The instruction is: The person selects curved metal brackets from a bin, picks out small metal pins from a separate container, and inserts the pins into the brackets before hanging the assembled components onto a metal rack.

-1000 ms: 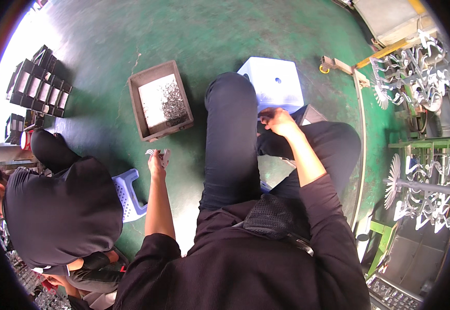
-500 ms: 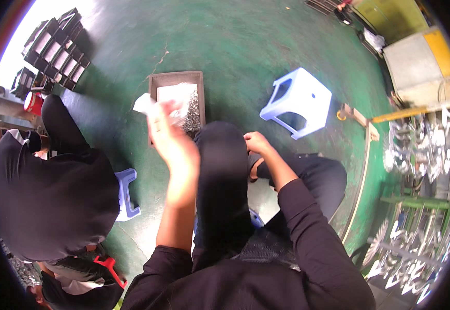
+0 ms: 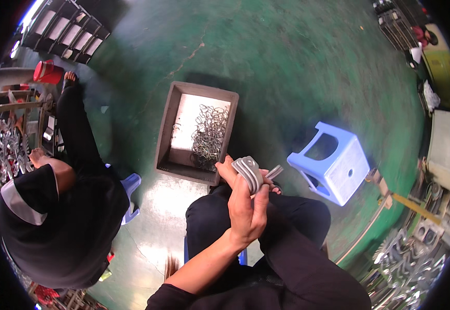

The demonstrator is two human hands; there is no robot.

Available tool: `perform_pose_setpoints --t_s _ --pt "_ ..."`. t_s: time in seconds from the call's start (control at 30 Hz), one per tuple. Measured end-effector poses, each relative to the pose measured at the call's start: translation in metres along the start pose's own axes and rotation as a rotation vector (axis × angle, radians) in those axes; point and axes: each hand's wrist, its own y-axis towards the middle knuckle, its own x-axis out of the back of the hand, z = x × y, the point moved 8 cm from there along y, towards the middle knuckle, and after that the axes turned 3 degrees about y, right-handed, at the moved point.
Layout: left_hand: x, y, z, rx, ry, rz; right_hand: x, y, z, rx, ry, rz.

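A stack of nested, curved metal pieces (image 3: 249, 172), silver-grey with rounded ends, is held up between my hands above my knees. My left hand (image 3: 246, 211) is closed on its near side, thumb and fingers pressed against the metal. Behind the stack, my right hand (image 3: 226, 169) is partly hidden; some fingers show at its left and appear wrapped round it from the far side. Thin metal ends stick out to the right of the stack. Just beyond my hands stands a grey-brown plastic bin (image 3: 164, 139), with a heap of small bent metal wire parts (image 3: 209, 132) on its white bottom.
A blue plastic stool (image 3: 341, 173) stands on the green floor at right. At left a person in black (image 3: 70, 222) sits on another stool (image 3: 131, 194), near a red bucket (image 3: 48, 72). Black crates (image 3: 67, 31) are stacked far left; shiny metal parts (image 3: 411, 263) hang lower right.
My left hand has come back from the bin, where it held something white and blurred. Both hands are now together on the metal stack. The view has shifted.
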Motion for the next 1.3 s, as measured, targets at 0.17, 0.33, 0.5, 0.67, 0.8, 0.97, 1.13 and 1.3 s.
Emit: perform_pose_setpoints --t_s 0.17,0.33,0.5,0.67,0.8,0.97,1.13,1.3 --pt "0.007 0.01 0.012 0.123 0.118 -0.201 0.089 -0.039 0.015 -0.042 0.02 -0.16" --pt "0.071 -0.046 0.032 0.358 -0.035 -0.6 0.197 -0.12 -0.012 -0.061 0.15 -0.321" --pt "0.107 -0.07 -0.034 0.364 0.188 -0.577 0.285 -0.227 -0.042 -0.094 0.87 -0.315" --pt "0.1 -0.065 -0.066 0.374 0.312 -0.353 0.321 -0.243 -0.104 -0.138 1.316 -0.407" --pt "0.069 -0.051 -0.079 0.446 0.469 -0.231 0.325 -0.227 -0.147 -0.317 1.535 -0.52" --pt "0.035 -0.03 -0.089 0.468 0.394 -0.161 0.316 -0.222 -0.146 -0.388 1.439 -0.311" --pt "0.015 -0.013 -0.124 0.588 0.341 -0.139 0.301 -0.262 -0.156 -0.499 1.309 -0.06" --pt "0.009 0.048 -0.2 0.52 0.141 -0.046 0.394 -0.316 -0.062 -0.467 0.921 -0.153"
